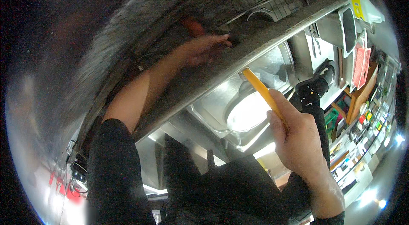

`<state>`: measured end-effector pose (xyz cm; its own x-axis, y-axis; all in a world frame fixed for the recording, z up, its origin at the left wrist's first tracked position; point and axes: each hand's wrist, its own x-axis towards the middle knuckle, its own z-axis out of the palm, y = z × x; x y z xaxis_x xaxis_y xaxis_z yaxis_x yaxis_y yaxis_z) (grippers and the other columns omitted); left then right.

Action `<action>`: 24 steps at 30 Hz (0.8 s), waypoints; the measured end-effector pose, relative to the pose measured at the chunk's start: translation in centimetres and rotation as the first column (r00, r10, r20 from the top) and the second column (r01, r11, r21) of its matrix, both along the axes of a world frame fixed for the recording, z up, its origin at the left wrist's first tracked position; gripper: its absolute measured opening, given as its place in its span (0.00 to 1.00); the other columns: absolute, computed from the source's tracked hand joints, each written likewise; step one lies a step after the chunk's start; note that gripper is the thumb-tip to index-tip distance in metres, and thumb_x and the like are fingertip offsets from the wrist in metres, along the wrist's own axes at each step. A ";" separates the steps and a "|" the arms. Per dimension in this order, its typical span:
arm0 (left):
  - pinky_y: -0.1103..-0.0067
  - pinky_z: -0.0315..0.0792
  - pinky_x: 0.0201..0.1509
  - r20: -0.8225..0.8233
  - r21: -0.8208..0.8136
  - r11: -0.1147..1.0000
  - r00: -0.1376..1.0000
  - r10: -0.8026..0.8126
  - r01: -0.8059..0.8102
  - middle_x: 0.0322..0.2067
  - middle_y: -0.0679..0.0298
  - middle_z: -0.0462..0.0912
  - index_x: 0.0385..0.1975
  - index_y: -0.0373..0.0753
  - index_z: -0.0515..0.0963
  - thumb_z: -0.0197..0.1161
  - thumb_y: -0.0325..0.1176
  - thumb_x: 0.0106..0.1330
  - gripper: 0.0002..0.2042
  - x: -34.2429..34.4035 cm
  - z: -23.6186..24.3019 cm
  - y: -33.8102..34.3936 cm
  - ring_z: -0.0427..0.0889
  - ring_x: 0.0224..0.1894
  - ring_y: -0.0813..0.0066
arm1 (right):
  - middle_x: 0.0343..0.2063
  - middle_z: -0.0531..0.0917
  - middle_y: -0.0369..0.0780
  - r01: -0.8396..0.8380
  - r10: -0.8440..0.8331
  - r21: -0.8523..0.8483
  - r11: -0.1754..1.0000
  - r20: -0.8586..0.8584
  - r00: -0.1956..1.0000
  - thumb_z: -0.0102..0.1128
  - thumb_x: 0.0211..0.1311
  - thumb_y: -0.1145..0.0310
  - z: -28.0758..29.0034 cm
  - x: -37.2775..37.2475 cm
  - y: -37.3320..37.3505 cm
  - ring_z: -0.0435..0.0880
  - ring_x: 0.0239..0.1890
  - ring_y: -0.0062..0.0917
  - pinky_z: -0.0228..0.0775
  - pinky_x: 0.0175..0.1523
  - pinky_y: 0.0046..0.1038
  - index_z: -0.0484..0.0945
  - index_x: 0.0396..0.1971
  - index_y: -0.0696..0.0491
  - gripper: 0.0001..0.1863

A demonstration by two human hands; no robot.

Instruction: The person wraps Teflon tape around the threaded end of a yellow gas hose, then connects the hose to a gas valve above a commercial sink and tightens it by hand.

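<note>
My right hand (294,135) is closed round a long yellow handle (264,93). Its small metal end (246,71) meets the edge of a dark metal ledge (204,97); the kind of tool cannot be made out. Inside the shadowed recess beyond that ledge is my left hand (208,50), with the index finger stretched out and the others loosely bent. Nothing shows in its fingers. A dim red-orange thing (194,25) lies just past it. Below the yellow handle sits a shiny metal pan (204,116) with a brightly lit round surface (249,112) in it.
Tongs (314,42) hang by a metal container (348,29) at the right. Beyond are a red basket (361,67) and a whitish thing with a yellow label (370,12). My shoe (326,76) shows near the pan. A curved metal hood (128,20) arches over my left arm.
</note>
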<state>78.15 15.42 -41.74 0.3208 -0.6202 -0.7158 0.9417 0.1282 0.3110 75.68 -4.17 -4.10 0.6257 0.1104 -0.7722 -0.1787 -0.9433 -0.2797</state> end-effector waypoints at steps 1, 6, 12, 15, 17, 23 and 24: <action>0.65 0.77 0.58 -0.036 0.088 0.993 0.996 -0.082 0.084 0.68 0.63 0.82 0.66 0.42 0.82 0.66 0.50 0.79 0.24 0.2 0.1 0.0 0.81 0.61 0.64 | 0.35 0.88 0.60 -0.002 0.002 -0.016 1.000 -0.014 1.000 0.60 0.79 0.69 0.0 0.1 0.1 0.94 0.38 0.48 0.82 0.44 0.39 0.77 0.70 0.59 0.23; 0.66 0.77 0.54 0.132 0.017 0.998 0.989 -0.064 0.062 0.65 0.59 0.83 0.66 0.40 0.81 0.65 0.55 0.79 0.27 -0.1 0.8 0.4 0.81 0.53 0.65 | 0.38 0.88 0.60 0.003 -0.004 -0.049 0.999 -0.029 1.000 0.59 0.80 0.70 -0.1 0.0 0.3 0.94 0.39 0.49 0.82 0.46 0.39 0.76 0.71 0.59 0.24; 0.68 0.81 0.58 -0.036 0.104 0.992 0.997 -0.074 0.078 0.58 0.63 0.87 0.63 0.43 0.84 0.67 0.57 0.77 0.26 -0.3 1.6 -0.5 0.84 0.54 0.70 | 0.39 0.89 0.60 -0.053 0.053 -0.053 0.997 0.006 0.999 0.58 0.80 0.71 -0.6 -0.5 0.2 0.93 0.38 0.50 0.82 0.47 0.40 0.76 0.71 0.59 0.23; 0.64 0.80 0.62 0.060 0.003 0.998 0.996 -0.060 0.060 0.60 0.60 0.86 0.62 0.43 0.85 0.67 0.57 0.78 0.26 -0.2 1.0 -0.1 0.85 0.56 0.66 | 0.37 0.88 0.60 -0.068 0.069 -0.068 0.995 0.008 0.998 0.58 0.79 0.72 -0.6 -0.5 0.1 0.93 0.37 0.51 0.82 0.45 0.41 0.76 0.70 0.59 0.23; 0.62 0.80 0.64 0.136 -0.042 0.999 0.990 -0.023 0.029 0.60 0.59 0.87 0.62 0.43 0.85 0.67 0.57 0.78 0.25 -0.8 0.3 0.4 0.85 0.56 0.64 | 0.35 0.87 0.60 -0.080 0.080 -0.068 0.995 0.011 0.997 0.58 0.79 0.72 -0.7 -0.5 0.2 0.92 0.36 0.51 0.81 0.44 0.41 0.77 0.70 0.59 0.23; 0.63 0.80 0.66 -0.025 0.097 0.992 0.996 -0.081 0.083 0.62 0.62 0.86 0.63 0.44 0.84 0.68 0.47 0.77 0.21 0.1 0.7 -0.3 0.82 0.61 0.67 | 0.29 0.86 0.57 -0.048 0.050 -0.053 0.997 0.039 0.998 0.59 0.79 0.73 -0.7 -0.6 0.4 0.90 0.27 0.42 0.79 0.39 0.38 0.78 0.69 0.58 0.23; 0.63 0.79 0.66 -0.021 0.011 0.998 0.997 -0.069 0.069 0.62 0.63 0.85 0.63 0.44 0.84 0.68 0.47 0.77 0.21 -0.1 0.9 -0.2 0.80 0.62 0.67 | 0.29 0.86 0.57 -0.048 0.050 -0.053 0.997 0.051 0.997 0.59 0.79 0.73 -0.8 -0.6 0.4 0.90 0.27 0.42 0.79 0.39 0.38 0.78 0.69 0.58 0.23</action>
<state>78.04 15.20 -40.86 0.2628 -0.6315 -0.7295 0.9544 0.0594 0.2924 75.03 -3.75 -4.93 0.6602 0.1024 -0.7441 -0.1183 -0.9641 -0.2376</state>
